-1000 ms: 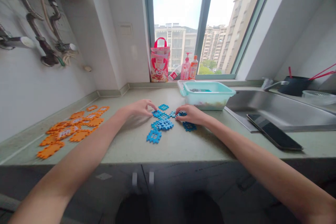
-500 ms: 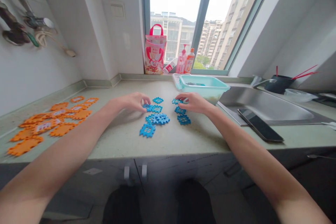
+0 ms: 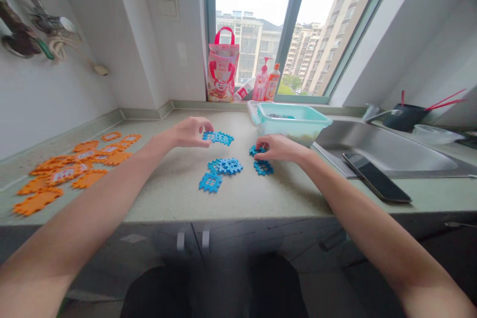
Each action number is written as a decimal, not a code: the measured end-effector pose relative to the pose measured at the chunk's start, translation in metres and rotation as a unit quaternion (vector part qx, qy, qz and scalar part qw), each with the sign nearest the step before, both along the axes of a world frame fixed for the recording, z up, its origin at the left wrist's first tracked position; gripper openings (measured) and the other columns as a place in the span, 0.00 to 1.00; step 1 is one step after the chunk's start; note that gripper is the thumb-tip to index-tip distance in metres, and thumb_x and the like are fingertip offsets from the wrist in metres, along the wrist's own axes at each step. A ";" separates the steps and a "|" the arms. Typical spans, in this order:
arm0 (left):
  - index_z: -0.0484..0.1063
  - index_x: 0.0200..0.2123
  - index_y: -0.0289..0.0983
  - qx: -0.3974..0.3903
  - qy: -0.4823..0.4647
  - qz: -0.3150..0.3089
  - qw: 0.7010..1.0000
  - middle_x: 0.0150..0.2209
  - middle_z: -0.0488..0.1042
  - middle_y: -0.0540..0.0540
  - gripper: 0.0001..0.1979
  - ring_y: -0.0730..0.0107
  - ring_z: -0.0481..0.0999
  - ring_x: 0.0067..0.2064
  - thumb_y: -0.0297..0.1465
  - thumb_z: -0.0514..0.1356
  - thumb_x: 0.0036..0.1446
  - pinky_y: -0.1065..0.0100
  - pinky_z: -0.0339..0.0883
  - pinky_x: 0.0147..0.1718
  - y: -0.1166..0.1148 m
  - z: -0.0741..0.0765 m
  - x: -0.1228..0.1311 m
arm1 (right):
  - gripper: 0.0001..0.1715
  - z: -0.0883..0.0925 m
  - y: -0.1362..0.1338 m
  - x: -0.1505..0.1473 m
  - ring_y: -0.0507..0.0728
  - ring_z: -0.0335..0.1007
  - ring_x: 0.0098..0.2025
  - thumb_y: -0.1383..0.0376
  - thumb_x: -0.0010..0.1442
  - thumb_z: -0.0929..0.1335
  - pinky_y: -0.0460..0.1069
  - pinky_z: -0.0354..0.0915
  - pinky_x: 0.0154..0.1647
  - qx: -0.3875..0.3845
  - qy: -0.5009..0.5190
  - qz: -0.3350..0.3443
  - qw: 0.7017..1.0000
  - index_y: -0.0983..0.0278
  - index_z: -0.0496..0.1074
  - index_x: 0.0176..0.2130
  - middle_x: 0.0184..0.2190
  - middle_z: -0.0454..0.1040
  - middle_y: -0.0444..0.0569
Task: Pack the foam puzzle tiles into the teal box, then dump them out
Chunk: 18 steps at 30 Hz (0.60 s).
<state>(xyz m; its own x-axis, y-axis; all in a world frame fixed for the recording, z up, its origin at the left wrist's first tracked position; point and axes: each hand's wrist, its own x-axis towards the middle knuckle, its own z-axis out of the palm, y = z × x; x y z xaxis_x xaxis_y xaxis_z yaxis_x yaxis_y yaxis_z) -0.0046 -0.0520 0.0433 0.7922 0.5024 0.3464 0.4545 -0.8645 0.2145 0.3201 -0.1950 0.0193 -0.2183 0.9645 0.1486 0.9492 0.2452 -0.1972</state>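
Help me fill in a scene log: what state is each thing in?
Blue pieces: in clusters, some overlapping
Left hand: half curled at blue pieces
Right hand: half curled at blue pieces
Orange pieces: loosely heaped, overlapping
Teal tub: uncovered, things inside
Phone: lying down, screen dark
Pink bag: upright
Pump bottle: upright
White bottle: tilted
Cabinet doors: shut

1. Blue pieces [image 3: 231, 165], mid-frame, looked like matt plastic (so did the orange pieces [image 3: 88, 179], left of frame).
2. The sink [image 3: 387, 149], at right, was satiny metal.
3. The tub [image 3: 294, 126], right of centre, looked like smooth, translucent plastic.
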 end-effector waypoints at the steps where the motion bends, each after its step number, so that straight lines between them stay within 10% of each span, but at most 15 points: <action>1: 0.79 0.43 0.39 0.002 -0.018 -0.010 1.000 0.39 0.80 0.46 0.20 0.63 0.76 0.38 0.40 0.66 0.48 0.65 0.67 0.39 0.000 0.000 0.001 | 0.17 -0.001 0.000 -0.001 0.57 0.76 0.37 0.52 0.56 0.75 0.48 0.64 0.36 0.005 0.001 -0.002 1.000 0.60 0.79 0.41 0.37 0.82 0.46; 13: 0.80 0.43 0.37 0.015 -0.136 -0.093 0.986 0.40 0.80 0.46 0.20 0.63 0.78 0.41 0.36 0.69 0.46 0.62 0.71 0.45 -0.028 0.004 0.017 | 0.26 -0.005 -0.004 -0.036 0.58 0.77 0.48 0.62 0.57 0.74 0.54 0.74 0.49 0.248 0.239 0.157 0.926 0.57 0.74 0.55 0.49 0.80 0.48; 18: 0.80 0.45 0.37 0.009 -0.124 -0.103 0.987 0.41 0.79 0.46 0.21 0.63 0.78 0.42 0.36 0.70 0.45 0.63 0.72 0.48 -0.048 0.002 0.031 | 0.26 -0.006 -0.007 -0.041 0.59 0.76 0.52 0.61 0.58 0.74 0.55 0.74 0.53 0.221 0.234 0.182 0.929 0.57 0.74 0.56 0.53 0.78 0.51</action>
